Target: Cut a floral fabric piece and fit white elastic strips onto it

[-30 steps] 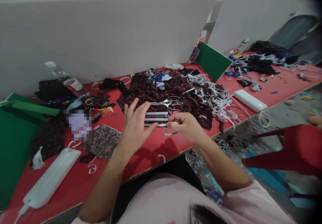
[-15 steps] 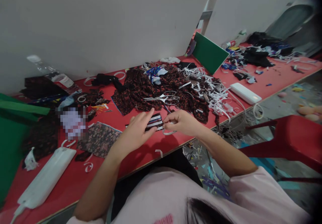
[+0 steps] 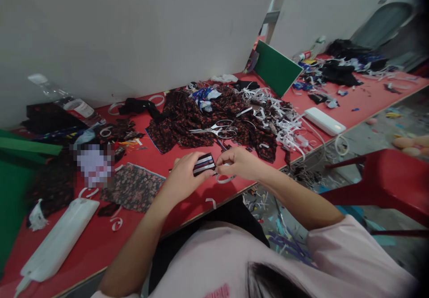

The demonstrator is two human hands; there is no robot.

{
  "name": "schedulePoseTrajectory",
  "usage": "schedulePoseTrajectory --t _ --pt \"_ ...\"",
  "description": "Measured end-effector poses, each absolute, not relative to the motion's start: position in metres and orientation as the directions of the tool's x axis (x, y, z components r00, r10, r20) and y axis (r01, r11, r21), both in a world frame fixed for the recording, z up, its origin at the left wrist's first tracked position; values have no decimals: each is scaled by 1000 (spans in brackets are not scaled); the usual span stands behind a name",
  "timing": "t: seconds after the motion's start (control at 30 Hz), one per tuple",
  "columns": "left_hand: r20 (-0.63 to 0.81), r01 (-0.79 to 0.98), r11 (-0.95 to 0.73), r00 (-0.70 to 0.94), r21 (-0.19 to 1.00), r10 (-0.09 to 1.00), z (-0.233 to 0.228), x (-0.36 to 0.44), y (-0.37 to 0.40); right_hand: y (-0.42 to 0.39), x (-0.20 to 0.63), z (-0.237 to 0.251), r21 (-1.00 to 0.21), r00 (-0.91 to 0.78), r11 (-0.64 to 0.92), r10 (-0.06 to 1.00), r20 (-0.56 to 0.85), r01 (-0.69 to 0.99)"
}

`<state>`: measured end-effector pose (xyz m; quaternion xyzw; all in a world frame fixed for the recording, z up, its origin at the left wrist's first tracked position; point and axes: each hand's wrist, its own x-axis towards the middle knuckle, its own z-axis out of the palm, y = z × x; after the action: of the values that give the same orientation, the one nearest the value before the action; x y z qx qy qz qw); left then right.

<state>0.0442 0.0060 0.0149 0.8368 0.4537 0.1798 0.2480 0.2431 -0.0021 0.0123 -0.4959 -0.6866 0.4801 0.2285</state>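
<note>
while the left hand [image 3: 183,173] lies over its left part, the dark striped piece [image 3: 203,165] shows only its right end, near the front of the red table [image 3: 182,204]; i cannot tell whether it touches the surface. its pale stripes run mostly crosswise, roughly along the table's front edge and tipping slightly away from the person towards the right, and its long axis seems to follow them, though the covered part hides its full length. the visible end points at the right hand [image 3: 235,161]. the left hand is back up, fingers side by side and reaching over the far side, thumb stretched along the near edge, so the piece is held between them; its forearm slants up from the lower left. the right forearm comes in from the lower right, elbow out, fingers curled, thumb and index tips drawn together at the piece's end; whether they pinch it i cannot tell. a white loop [image 3: 225,182] lies just below that hand, and beyond both hands scissors [image 3: 215,130] rest on dark patterned cloth [image 3: 177,115], blades towards the left.
</note>
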Motion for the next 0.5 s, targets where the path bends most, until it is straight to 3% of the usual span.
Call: schedulePoseTrajectory --t 0.2,0.33,0.5 --pt "-60 619 -351 544 703 837 27 49 10 -1 239 12 -861 -417 62 891 -179 504" --pt "-140 593 -272 555 757 820 26 51 14 1 238 19 -813 -493 160 853 -172 560" --pt "-159 577 -156 457 801 875 17 51 13 2 242 24 -744 -543 286 831 -121 604"
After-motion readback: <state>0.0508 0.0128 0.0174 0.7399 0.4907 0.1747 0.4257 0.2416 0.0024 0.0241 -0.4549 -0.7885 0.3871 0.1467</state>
